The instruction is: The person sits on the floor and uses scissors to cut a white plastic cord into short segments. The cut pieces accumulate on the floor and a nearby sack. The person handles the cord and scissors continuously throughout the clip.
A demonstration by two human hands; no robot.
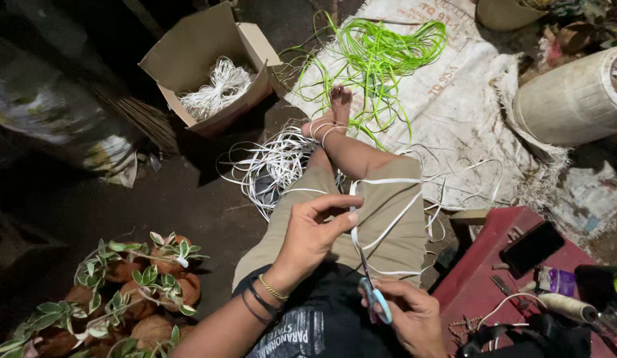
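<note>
My left hand (315,232) pinches a flat white plastic strip (354,219) between thumb and forefinger, holding it up taut over my lap. My right hand (411,315) is closed round a pair of small scissors with blue handles (375,295), the blades pointing up along the strip just below the pinch. To cut well here, I judge the strip should be kept tight and straight, the blades square across its width, and the cut made close under the left fingers so the end comes clean rather than frayed or slanted. The strip looks thin, narrow and springy; it loops down across my khaki trouser leg (388,219) and runs out to a loose tangle of white strips (275,166) on the ground by my bare foot (332,113). Beyond the foot, bright green strips (381,53) lie on a pale woven sack (467,113). An open cardboard box (202,46) holds a bundle of white cord. To my right stands a red tabletop (481,278) with a dark phone (532,246); to my left, small potted leafy plants (133,285)
</note>
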